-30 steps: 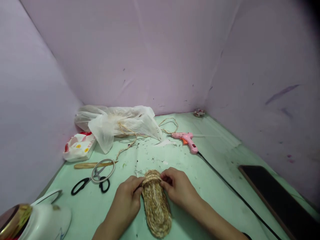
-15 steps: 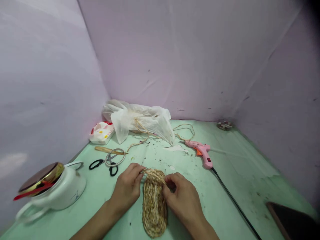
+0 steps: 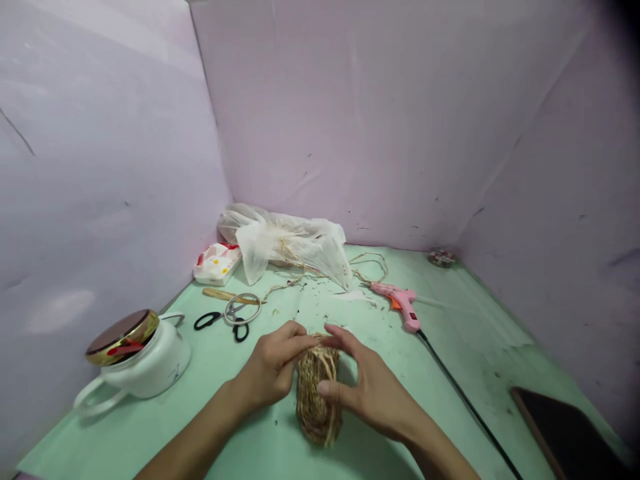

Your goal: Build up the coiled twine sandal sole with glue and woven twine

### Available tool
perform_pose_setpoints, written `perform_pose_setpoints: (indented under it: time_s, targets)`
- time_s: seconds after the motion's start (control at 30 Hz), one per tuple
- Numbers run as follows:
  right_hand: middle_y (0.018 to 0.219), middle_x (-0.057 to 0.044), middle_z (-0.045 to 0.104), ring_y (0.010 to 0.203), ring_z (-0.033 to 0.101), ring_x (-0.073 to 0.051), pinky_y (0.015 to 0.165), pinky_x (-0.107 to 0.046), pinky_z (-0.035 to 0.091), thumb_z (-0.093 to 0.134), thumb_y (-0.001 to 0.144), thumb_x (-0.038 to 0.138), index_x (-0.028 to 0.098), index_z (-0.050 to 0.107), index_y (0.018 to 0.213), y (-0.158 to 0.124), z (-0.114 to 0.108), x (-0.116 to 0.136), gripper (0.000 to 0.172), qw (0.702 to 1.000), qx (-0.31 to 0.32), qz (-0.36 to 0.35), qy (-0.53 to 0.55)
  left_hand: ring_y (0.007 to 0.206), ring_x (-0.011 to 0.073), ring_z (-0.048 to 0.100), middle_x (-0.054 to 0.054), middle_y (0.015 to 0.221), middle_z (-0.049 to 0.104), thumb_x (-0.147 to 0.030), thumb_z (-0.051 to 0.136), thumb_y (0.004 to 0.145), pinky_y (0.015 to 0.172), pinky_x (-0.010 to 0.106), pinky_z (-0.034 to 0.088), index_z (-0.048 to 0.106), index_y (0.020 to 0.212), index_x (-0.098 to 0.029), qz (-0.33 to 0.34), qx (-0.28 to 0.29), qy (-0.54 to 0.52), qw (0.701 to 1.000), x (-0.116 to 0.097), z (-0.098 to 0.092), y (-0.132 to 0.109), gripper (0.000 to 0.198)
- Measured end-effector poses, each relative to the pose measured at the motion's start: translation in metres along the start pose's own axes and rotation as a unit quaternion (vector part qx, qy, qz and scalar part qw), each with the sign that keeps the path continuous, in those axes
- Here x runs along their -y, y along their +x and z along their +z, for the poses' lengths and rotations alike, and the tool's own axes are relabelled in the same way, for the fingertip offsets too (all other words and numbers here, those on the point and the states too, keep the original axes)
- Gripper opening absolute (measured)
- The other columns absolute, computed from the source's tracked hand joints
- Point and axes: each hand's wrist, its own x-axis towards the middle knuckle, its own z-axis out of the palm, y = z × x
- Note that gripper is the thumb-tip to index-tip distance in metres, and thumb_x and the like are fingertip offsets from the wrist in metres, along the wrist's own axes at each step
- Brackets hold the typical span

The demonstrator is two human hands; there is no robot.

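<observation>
An oval woven straw piece point(image 3: 313, 403), made of coiled tan and brown cord, is between my hands near the table's front. It looks like a shoe sole. My left hand point(image 3: 273, 363) is closed, with its thumb and forefinger pinching the far end. My right hand point(image 3: 367, 383) grips the piece from the right, thumb on its upper face and fingertips at the far edge. A paler strand runs down its right side, partly behind the right thumb. The fingers hide much of the far end.
Left lie scissors point(image 3: 240, 320) under a silvery ring point(image 3: 243, 309), a wooden-handled tool point(image 3: 225, 295) and a lidded white mug point(image 3: 155, 367). A plastic bag point(image 3: 300, 243) and small box point(image 3: 217, 263) stand behind. Right are a pink glue gun point(image 3: 400, 303), its cord point(image 3: 460, 387) and a dark flat device point(image 3: 570, 433).
My right hand has spread its thumb from the fingers and moved over the far end. The straw piece now looks shorter and more tilted. The whole view has shifted slightly.
</observation>
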Motion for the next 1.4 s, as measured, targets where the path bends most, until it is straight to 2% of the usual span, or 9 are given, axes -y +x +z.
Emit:
perform_pose_setpoints:
  time_s: [0.2,0.3,0.4,0.5,0.63,0.83,0.93,1.13,1.4]
  targets:
    - [0.063,-0.004,0.062,0.053,0.057,-0.013,0.057,-0.029,0.046,0.056,0.074,0.053,0.012,0.063,0.080,0.001,0.027,0.001,0.042,0.899,0.142,0.156,0.385,0.078,0.0162,0.054,0.007,0.090,0.056,-0.014,0.039,0.080,0.066,0.026,0.045,0.065,0.099,-0.023,-0.003,0.043,0.057,0.997,-0.012,-0.004,-0.001,0.034]
    - [0.040,0.003,0.047,0.040,0.049,-0.009,0.046,-0.021,0.038,0.059,0.074,0.049,0.011,0.060,0.061,0.006,0.030,-0.007,0.041,0.913,0.109,0.134,0.369,0.087,0.0176,0.055,0.009,0.098,0.057,-0.015,0.040,0.081,0.074,0.029,0.046,0.060,0.109,-0.022,-0.024,0.024,0.011,0.999,-0.012,-0.004,0.001,0.035]
    - [0.047,0.003,0.052,0.039,0.046,-0.007,0.044,-0.019,0.036,0.062,0.073,0.043,0.012,0.062,0.066,0.007,0.028,-0.009,0.033,0.932,0.064,0.101,0.343,0.092,0.0179,0.056,0.010,0.105,0.058,-0.019,0.045,0.080,0.081,0.030,0.046,0.057,0.113,-0.018,-0.127,-0.023,-0.090,0.988,-0.010,-0.005,0.004,0.034]
    - [0.058,0.001,0.058,0.039,0.045,-0.006,0.043,-0.020,0.038,0.063,0.073,0.040,0.013,0.063,0.076,0.005,0.026,-0.007,0.028,0.930,0.043,0.106,0.349,0.082,0.0176,0.059,0.009,0.090,0.064,-0.023,0.053,0.075,0.075,0.028,0.047,0.063,0.094,-0.013,-0.260,-0.034,-0.198,0.945,-0.010,-0.003,0.008,0.024]
    - [0.051,0.001,0.054,0.039,0.046,-0.007,0.042,-0.020,0.035,0.060,0.074,0.042,0.011,0.062,0.066,0.005,0.027,-0.005,0.032,0.934,0.068,0.127,0.328,0.065,0.0150,0.057,0.004,0.067,0.062,-0.027,0.059,0.069,0.063,0.025,0.046,0.063,0.071,-0.012,-0.302,-0.038,-0.270,0.913,-0.016,0.005,0.009,0.016]
    - [0.042,0.007,0.037,0.037,0.025,-0.004,0.036,-0.019,0.015,0.065,0.064,0.052,0.014,0.060,0.060,0.008,0.030,-0.007,0.039,0.959,-0.024,0.160,0.233,0.073,0.0141,0.060,0.003,0.076,0.066,-0.026,0.049,0.078,0.069,0.021,0.044,0.067,0.073,-0.018,-0.276,0.001,0.012,0.961,-0.002,-0.012,0.011,0.020]
    - [0.043,0.008,0.031,0.040,0.021,-0.004,0.037,-0.019,0.013,0.068,0.060,0.051,0.015,0.062,0.067,0.010,0.025,-0.008,0.038,0.952,-0.062,0.169,0.248,0.092,0.0223,0.058,0.009,0.099,0.065,-0.020,0.040,0.079,0.078,0.030,0.041,0.064,0.088,-0.017,-0.372,-0.056,0.221,0.900,0.022,-0.044,0.009,0.025]
    - [0.043,0.008,0.033,0.040,0.022,-0.004,0.038,-0.019,0.014,0.070,0.059,0.047,0.012,0.065,0.079,0.010,0.012,-0.002,0.040,0.931,-0.118,0.191,0.287,0.077,0.0370,0.060,0.016,0.074,0.066,-0.026,0.048,0.069,0.060,0.040,0.040,0.061,0.068,-0.018,-0.518,-0.052,0.303,0.798,0.068,-0.076,-0.003,0.016]
    - [0.043,0.008,0.032,0.043,0.023,-0.005,0.039,-0.018,0.014,0.069,0.059,0.048,0.011,0.064,0.076,0.009,0.015,0.001,0.040,0.933,-0.104,0.186,0.291,0.084,0.0327,0.062,0.015,0.083,0.069,-0.022,0.048,0.068,0.063,0.035,0.043,0.060,0.098,-0.018,-0.533,-0.118,0.292,0.785,0.088,-0.063,0.005,0.033]
